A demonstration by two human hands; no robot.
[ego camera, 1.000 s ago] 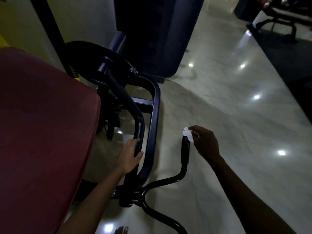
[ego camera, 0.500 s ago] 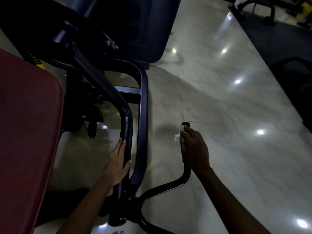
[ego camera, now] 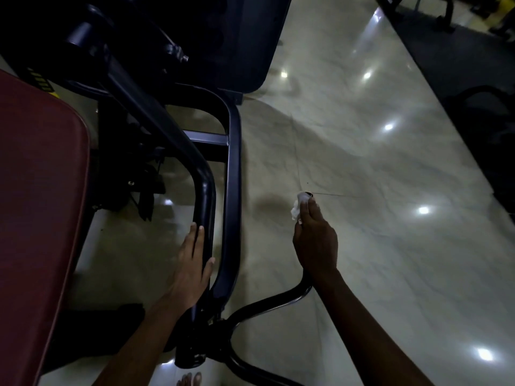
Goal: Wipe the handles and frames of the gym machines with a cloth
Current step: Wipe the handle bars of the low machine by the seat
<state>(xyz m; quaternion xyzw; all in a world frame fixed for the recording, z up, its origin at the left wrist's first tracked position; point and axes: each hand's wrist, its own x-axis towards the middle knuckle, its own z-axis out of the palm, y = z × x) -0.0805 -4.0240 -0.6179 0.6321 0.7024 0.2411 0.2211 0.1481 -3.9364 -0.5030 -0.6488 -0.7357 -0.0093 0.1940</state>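
Observation:
A black gym machine frame (ego camera: 232,168) of bent tubes stands in front of me. My left hand (ego camera: 189,263) rests on its inner curved tube (ego camera: 204,190), fingers straight along the tube and thumb against its right side. A black curved handle bar (ego camera: 267,303) rises from the pivot at the bottom. My right hand (ego camera: 315,240) grips the upright end of that handle with a small white cloth (ego camera: 297,207) wrapped against it. Only the handle's tip (ego camera: 308,194) shows above my fingers.
A dark red seat pad (ego camera: 36,204) fills the left side. A large dark panel (ego camera: 239,37) of the machine stands behind the frame. Glossy marble floor (ego camera: 390,246) spreads to the right, with a black mat (ego camera: 459,65) and other equipment at the far right.
My right hand has slid down over the handle grip with the cloth, from its tip to around its shaft. The view has shifted closer; my left hand stays on the tube.

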